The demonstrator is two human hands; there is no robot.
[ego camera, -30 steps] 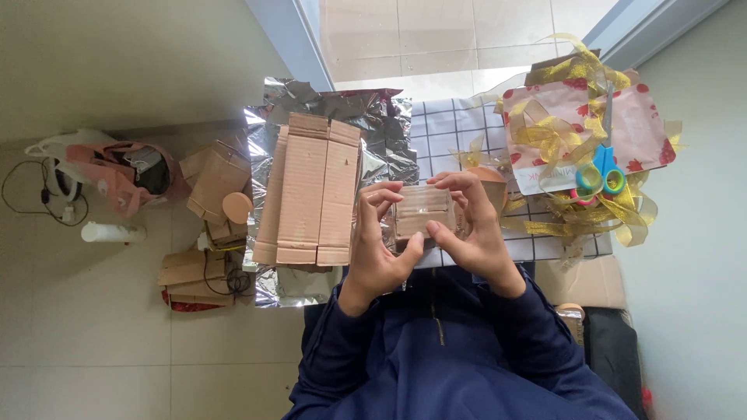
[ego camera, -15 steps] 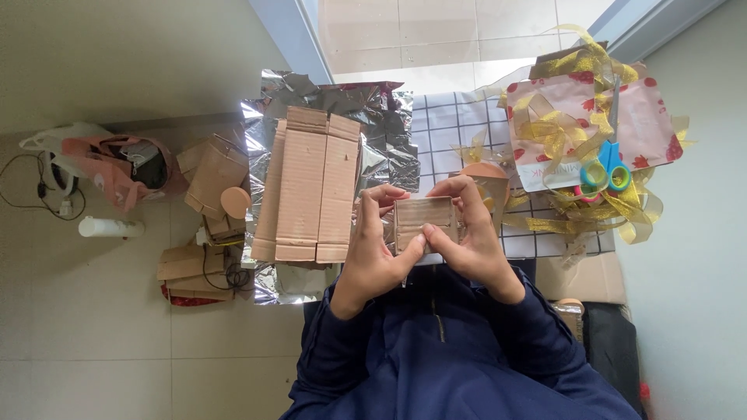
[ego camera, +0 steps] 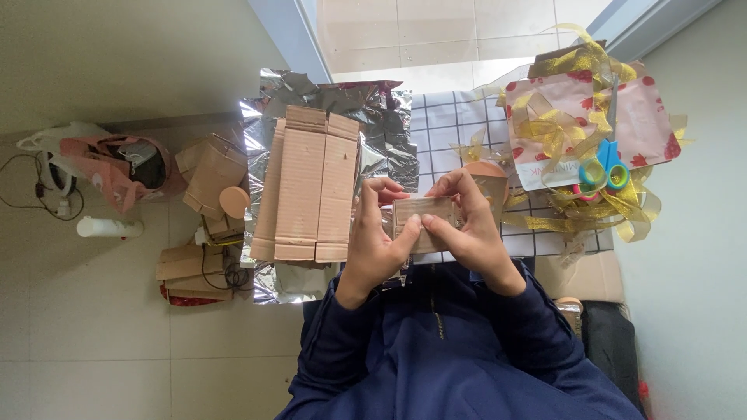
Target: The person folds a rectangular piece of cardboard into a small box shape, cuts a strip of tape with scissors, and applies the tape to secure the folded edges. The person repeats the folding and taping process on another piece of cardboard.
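We see a bright, evenly lit overhead view in soft daylight. The strongest light falls on the pale floor tiles [ego camera: 436,31] at the top, which look nearly washed out. The crumpled silver foil [ego camera: 373,117] throws small glints. Shadows are faint and soft-edged. The centre is sharp; the frame's corners darken slightly, and straight lines bend near the edges.

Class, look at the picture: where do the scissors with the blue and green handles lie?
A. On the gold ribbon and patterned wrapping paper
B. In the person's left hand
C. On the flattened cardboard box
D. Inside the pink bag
A: the scissors rest on the tangled gold ribbon over the patterned wrapping paper.
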